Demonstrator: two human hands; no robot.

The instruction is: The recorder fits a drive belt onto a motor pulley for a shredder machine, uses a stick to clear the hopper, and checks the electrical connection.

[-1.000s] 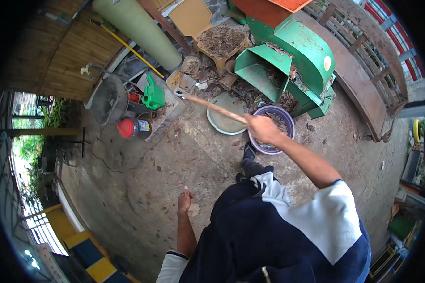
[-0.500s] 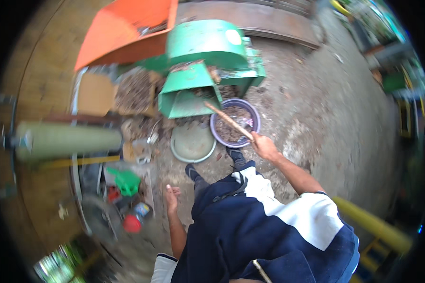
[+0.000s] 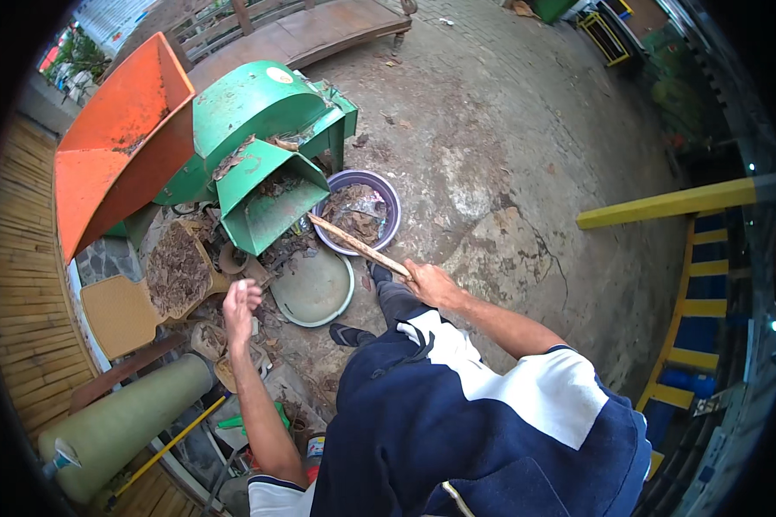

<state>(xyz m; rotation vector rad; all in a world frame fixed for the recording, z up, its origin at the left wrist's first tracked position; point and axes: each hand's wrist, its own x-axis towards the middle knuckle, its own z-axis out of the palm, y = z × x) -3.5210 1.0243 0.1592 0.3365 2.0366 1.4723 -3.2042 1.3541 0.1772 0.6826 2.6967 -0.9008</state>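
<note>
My right hand point(image 3: 435, 285) grips one end of a wooden stick point(image 3: 362, 248). The stick's far tip lies by the mouth of the green metal chute point(image 3: 263, 222) and reaches across the near side of the purple basin point(image 3: 395, 222). Dry leaves and shredded bits point(image 3: 353, 214) fill part of that basin. My left hand point(image 3: 240, 308) is raised with loosely bent fingers and nothing in it, left of a pale green basin point(image 3: 350, 297). The chute belongs to a green shredder point(image 3: 241, 112) with an orange hopper point(image 3: 116, 172).
A tan plastic chair point(image 3: 116, 314) holds a heap of shredded leaves point(image 3: 178, 271) at the left. Nearby lie a large pale green roll point(image 3: 138, 422) and a yellow pole point(image 3: 168, 452). A yellow beam point(image 3: 664, 203) juts in at the right. A wooden bench point(image 3: 319, 34) stands behind the shredder.
The view has swung, so the shredder now sits farther left and tilted. My left hand has risen forward toward the pale green basin. My right hand still holds the stick.
</note>
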